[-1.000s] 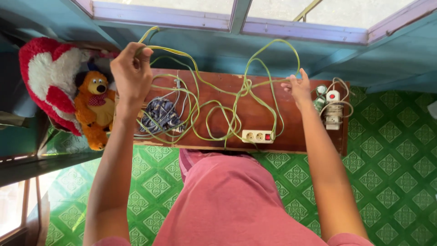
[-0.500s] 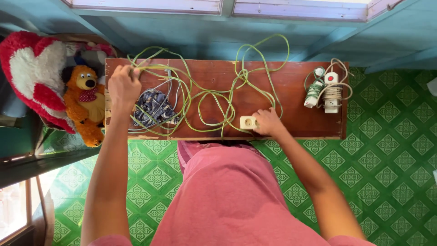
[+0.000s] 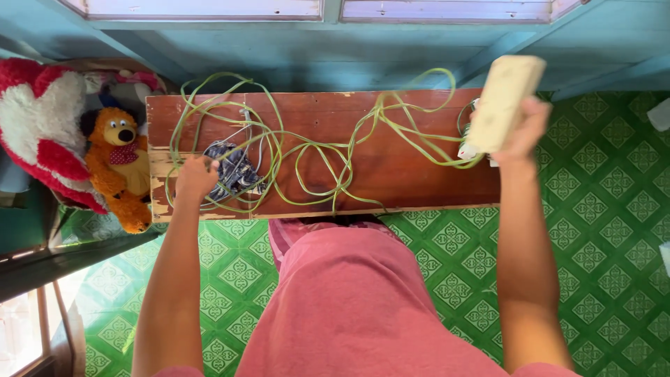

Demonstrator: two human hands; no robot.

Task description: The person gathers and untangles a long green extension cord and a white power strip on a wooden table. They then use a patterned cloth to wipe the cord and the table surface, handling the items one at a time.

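My right hand (image 3: 520, 134) holds a cream power strip (image 3: 506, 101) lifted above the right end of a brown wooden board (image 3: 391, 174). A long yellow-green cable (image 3: 314, 150) runs from the strip and lies in tangled loops across the board. My left hand (image 3: 196, 178) rests low at the board's left part, fingers on the cable loops beside a dark patterned cloth bundle (image 3: 234, 171). Thin grey wires (image 3: 244, 136) lie over that bundle.
A second white extension cord (image 3: 466, 146) is mostly hidden behind my right hand. An orange teddy bear (image 3: 118, 164) and a red-and-white heart cushion (image 3: 42, 126) sit left of the board. Green patterned floor (image 3: 600, 209) and a blue wall (image 3: 349, 52) with a window surround it.
My right hand took the power strip off the board's front edge and raised it to the right. My left hand came down from the far left corner to the near left.
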